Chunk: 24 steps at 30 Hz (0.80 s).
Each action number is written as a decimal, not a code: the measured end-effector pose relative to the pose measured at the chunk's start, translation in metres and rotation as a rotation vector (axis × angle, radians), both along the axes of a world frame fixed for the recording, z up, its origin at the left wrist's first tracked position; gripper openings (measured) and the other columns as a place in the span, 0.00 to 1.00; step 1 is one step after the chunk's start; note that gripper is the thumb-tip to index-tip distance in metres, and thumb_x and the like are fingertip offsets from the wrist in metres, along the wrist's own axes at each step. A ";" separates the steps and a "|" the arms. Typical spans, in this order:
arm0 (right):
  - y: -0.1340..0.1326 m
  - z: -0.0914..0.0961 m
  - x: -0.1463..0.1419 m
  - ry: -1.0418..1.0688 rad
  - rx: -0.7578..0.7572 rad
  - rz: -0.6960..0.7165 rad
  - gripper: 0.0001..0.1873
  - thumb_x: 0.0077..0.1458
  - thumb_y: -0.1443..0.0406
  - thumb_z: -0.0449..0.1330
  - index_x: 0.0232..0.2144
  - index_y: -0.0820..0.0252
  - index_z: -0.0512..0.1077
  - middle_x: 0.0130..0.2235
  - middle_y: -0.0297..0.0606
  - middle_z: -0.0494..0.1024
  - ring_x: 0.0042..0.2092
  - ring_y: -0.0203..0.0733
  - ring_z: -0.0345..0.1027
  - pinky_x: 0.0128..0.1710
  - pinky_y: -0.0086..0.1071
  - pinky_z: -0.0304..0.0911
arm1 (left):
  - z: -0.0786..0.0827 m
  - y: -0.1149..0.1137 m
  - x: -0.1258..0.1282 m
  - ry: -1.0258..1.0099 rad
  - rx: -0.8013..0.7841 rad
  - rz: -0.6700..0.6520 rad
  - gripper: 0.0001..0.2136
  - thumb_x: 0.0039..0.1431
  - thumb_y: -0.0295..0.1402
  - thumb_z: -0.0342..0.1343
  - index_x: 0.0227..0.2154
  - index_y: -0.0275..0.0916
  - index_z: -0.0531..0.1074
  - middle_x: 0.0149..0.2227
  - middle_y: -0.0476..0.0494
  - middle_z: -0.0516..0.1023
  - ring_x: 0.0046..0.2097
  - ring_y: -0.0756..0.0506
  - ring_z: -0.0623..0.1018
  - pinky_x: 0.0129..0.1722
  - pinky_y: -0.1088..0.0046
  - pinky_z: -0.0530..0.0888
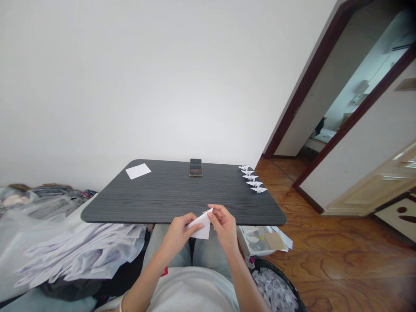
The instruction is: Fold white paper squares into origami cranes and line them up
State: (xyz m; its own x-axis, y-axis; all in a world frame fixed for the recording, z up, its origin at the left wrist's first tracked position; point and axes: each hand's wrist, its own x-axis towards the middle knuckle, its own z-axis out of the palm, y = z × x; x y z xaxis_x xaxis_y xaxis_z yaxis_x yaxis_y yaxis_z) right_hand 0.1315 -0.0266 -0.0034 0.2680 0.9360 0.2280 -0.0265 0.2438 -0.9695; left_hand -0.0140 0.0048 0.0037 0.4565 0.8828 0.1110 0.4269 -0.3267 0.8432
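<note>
My left hand (175,236) and my right hand (224,226) hold a folded white paper triangle (201,225) between them, just above the near edge of the dark grey wood-grain table (169,203). Both pinch it between fingers and thumb, over my lap. Several white origami cranes (252,178) stand in a row along the table's right side. A square white paper sheet (138,171) lies at the far left corner, and a phone (195,167) in a gold-edged case sits at the far edge.
A black bin of white paper scraps (274,290) stands by my right knee, beside a box with papers (260,240). A heap of white sheets and plastic (81,255) lies to my left. Wooden floor and a doorway lie to the right, with a white wall ahead.
</note>
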 end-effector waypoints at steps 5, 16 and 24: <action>0.001 -0.001 0.005 -0.029 -0.002 -0.022 0.09 0.49 0.62 0.57 0.32 0.61 0.71 0.30 0.40 0.77 0.30 0.38 0.68 0.18 0.24 0.54 | -0.002 0.000 -0.001 0.020 -0.002 -0.026 0.16 0.49 0.45 0.51 0.24 0.35 0.71 0.21 0.51 0.70 0.24 0.51 0.65 0.24 0.79 0.58; -0.001 0.004 0.004 0.015 -0.030 -0.071 0.08 0.47 0.62 0.59 0.27 0.61 0.73 0.28 0.38 0.79 0.27 0.39 0.70 0.22 0.28 0.60 | 0.000 -0.001 -0.003 0.087 0.032 -0.009 0.17 0.50 0.45 0.50 0.27 0.36 0.74 0.23 0.49 0.73 0.25 0.49 0.68 0.25 0.78 0.60; -0.001 0.004 0.005 -0.024 -0.041 -0.106 0.12 0.49 0.58 0.57 0.26 0.61 0.75 0.27 0.39 0.79 0.26 0.39 0.69 0.17 0.26 0.54 | 0.000 -0.001 -0.004 0.111 0.033 0.013 0.16 0.50 0.45 0.50 0.27 0.37 0.75 0.23 0.49 0.73 0.26 0.49 0.69 0.25 0.78 0.59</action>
